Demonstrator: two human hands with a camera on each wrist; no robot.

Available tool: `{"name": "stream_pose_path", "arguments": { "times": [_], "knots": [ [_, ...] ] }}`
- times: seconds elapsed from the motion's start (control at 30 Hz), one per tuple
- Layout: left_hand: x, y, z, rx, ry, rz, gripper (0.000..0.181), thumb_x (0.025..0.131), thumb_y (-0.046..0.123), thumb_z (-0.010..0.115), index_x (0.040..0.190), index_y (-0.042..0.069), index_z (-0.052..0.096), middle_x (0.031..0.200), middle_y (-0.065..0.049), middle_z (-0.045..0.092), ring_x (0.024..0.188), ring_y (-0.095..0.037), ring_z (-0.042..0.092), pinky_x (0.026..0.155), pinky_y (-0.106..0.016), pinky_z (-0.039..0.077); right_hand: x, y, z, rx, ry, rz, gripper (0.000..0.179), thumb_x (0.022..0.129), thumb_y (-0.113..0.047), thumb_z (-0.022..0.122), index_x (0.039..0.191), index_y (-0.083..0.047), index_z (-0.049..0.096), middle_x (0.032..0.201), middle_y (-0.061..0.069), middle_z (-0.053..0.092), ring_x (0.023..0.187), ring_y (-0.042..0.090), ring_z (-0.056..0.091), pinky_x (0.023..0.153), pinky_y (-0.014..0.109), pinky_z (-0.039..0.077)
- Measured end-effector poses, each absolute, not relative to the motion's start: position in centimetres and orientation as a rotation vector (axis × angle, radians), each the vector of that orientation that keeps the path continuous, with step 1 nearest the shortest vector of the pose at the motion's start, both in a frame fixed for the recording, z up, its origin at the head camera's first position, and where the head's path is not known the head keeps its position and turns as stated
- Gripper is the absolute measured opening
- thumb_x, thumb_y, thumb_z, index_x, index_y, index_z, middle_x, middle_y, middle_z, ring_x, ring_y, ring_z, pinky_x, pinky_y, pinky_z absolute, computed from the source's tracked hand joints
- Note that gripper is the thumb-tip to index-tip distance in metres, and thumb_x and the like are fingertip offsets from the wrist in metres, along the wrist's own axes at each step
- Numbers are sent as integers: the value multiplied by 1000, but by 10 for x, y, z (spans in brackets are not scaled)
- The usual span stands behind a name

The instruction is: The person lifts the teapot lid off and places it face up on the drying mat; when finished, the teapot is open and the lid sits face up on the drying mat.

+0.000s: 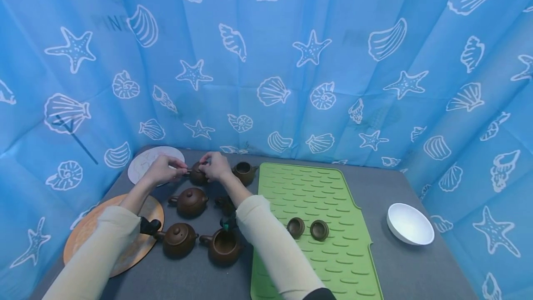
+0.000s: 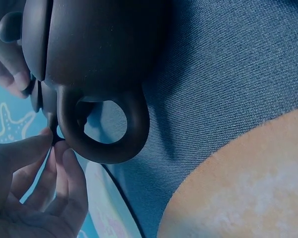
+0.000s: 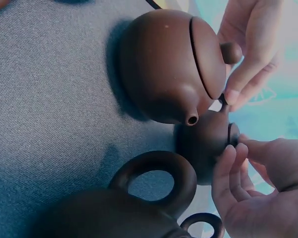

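Note:
Both hands are at a small dark brown teapot [image 3: 203,148] at the back left of the table. My left hand [image 1: 163,170] pinches its handle between thumb and fingertips, as the left wrist view shows. With the fingertips of my right hand [image 1: 217,166] I pinch the small lid [image 3: 233,134] on its top. Nearer me stands a rounder lidded teapot [image 1: 190,203], its handle toward the left. In front of that is another lidded teapot [image 1: 178,240]. A lidless pot [image 1: 244,175] stands just right of my right hand.
Another lidless pot [image 1: 224,249] stands at the front. A green mat [image 1: 308,189] carries two small brown cups [image 1: 295,228]. On the left lie an orange round board [image 1: 143,244] and a pale oval plate [image 1: 139,165]. A white bowl [image 1: 410,223] sits at the right.

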State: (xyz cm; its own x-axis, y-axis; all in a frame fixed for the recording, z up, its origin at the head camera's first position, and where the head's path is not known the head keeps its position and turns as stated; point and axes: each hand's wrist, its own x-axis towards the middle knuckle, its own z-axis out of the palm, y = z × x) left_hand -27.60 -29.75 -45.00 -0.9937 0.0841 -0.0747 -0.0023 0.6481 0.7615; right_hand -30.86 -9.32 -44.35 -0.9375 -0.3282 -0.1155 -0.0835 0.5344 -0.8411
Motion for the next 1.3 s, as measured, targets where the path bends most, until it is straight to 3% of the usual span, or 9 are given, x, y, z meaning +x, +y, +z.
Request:
{"name": "stream_pose_path", "arguments": {
  "times": [0.1,0.2,0.6,0.7,0.8,0.9,1.03,1.23,1.3],
  "knots": [
    [-276,-298,-451,83,2760,1273,22,107,8,66,118,-8,75,113,-28,74,95,-36,77,78,-39,68,-308,-93,-442,-364,2527,-1366,8,108,-17,69,112,-12,72,79,-1,57,64,12,59,64,34,63],
    [-275,-298,-449,82,2760,1268,23,107,8,66,119,-9,75,114,-29,74,95,-36,77,79,-39,68,-311,-90,-441,-409,2496,-1400,8,108,-16,69,112,-11,72,80,0,58,64,12,59,59,31,59],
    [-274,-297,-448,59,2764,1261,23,107,8,65,120,-8,74,115,-29,73,98,-40,77,79,-37,68,-317,-53,-429,-564,2351,-1539,16,107,-17,70,118,-6,73,91,4,62,67,17,64,75,50,67],
    [-273,-297,-448,67,2762,1265,23,107,8,65,120,-8,74,114,-29,72,99,-40,76,80,-38,68,-317,-40,-424,-582,2314,-1581,18,107,-17,70,120,-5,72,103,10,67,69,17,65,78,53,67],
    [-273,-297,-447,71,2758,1270,23,107,8,65,120,-8,74,114,-29,72,100,-41,76,81,-40,69,-317,-27,-419,-607,2284,-1617,21,108,-16,69,124,-2,70,118,19,70,77,17,69,78,49,68],
    [-273,-298,-447,78,2756,1271,23,108,9,65,121,-8,74,115,-29,72,101,-40,76,83,-42,69,-316,-14,-416,-622,2282,-1630,23,108,-15,67,126,-1,68,131,22,69,91,28,76,79,44,69],
    [-273,-298,-448,83,2757,1271,24,108,10,65,121,-8,74,115,-29,72,99,-36,76,83,-41,69,-312,9,-415,-659,2296,-1623,25,109,-11,64,131,0,66,137,23,67,103,44,75,81,47,69],
    [-274,-297,-448,76,2748,1276,24,108,9,65,121,-8,74,114,-28,72,99,-36,76,84,-42,69,-304,49,-410,-706,2276,-1608,41,111,-5,55,152,-7,56,146,26,63,107,53,71,78,44,68],
    [-274,-296,-447,75,2745,1278,24,108,9,64,121,-8,74,115,-28,72,100,-38,76,84,-42,69,-301,62,-409,-717,2254,-1590,45,112,-3,50,157,-9,53,149,28,59,108,54,70,82,51,68]
  ]
}}
